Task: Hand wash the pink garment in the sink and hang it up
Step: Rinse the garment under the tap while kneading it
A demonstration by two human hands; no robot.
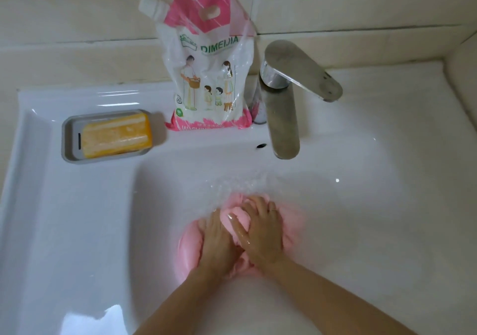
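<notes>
The pink garment lies bunched and wet in the basin of the white sink, in soapy water. My left hand grips the bundle from the left, fingers curled into the cloth. My right hand lies over the top of it from the right, fingers wrapped around a pink fold between both hands. Part of the garment is hidden under my hands.
A steel faucet reaches over the basin from the back rim. A pink-and-white detergent pouch stands left of it. An orange soap bar sits in a grey dish on the left ledge. Tiled wall behind.
</notes>
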